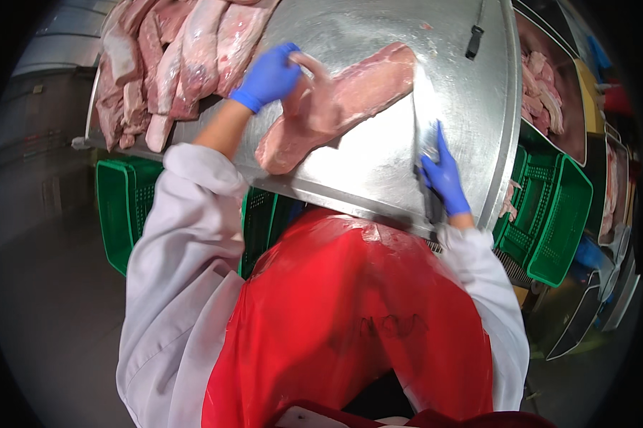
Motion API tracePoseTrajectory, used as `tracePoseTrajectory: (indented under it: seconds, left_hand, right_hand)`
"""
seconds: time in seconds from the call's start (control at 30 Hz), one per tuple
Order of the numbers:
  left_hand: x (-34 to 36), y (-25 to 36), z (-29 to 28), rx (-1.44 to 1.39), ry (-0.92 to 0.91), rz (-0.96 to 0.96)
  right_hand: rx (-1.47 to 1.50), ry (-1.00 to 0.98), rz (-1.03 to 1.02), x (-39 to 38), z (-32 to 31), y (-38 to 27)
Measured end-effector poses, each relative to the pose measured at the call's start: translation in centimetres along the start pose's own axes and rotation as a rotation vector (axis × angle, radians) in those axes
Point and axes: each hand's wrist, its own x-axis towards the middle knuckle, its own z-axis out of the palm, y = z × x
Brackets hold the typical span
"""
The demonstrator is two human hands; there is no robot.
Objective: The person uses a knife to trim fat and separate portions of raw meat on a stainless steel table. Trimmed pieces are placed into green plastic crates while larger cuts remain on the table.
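Meat slab (375,82) is laid upper ctr; its flap (320,80) is pinched in L hand (271,77), knife (424,107) gripped in R hand (446,175). Flap's best kept taut, knife angled shallow, L hand clear.

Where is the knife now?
In the head view, the knife is in the right hand, over the steel table, right of the meat slab.
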Motion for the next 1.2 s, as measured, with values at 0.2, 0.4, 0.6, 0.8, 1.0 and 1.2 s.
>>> tracePoseTrajectory:
  seconds: [0.2,0.4,0.6,0.8,1.0,1.2]
  left_hand:
    - [-0.6,-2.6,-6.3,-0.320,0.014,-0.070]
    - [-1.2,-6.3,-6.9,-0.295,0.061,0.145]
    - [-2.6,-1.8,-7.5,-0.538,-0.049,0.137]
    - [-4.7,-4.0,-11.4,-0.579,0.057,0.189]
    - [-6.9,-5.0,-13.4,-0.705,0.029,0.214]
    - [-14.0,-5.7,-18.1,-0.877,0.329,0.006]
  right_hand:
    - [-0.040,-0.227,0.009,12.2,18.9,-4.5]
    - [-0.604,-0.453,-0.075,5.6,20.1,-4.8]
    - [-0.534,-0.456,0.004,8.3,22.8,-6.2]
    - [-0.900,-0.567,-0.054,2.6,22.1,-7.0]
    - [-0.885,-0.599,-0.090,6.5,26.0,-7.4]
    - [-0.877,-0.868,-0.142,0.4,19.2,-7.7]
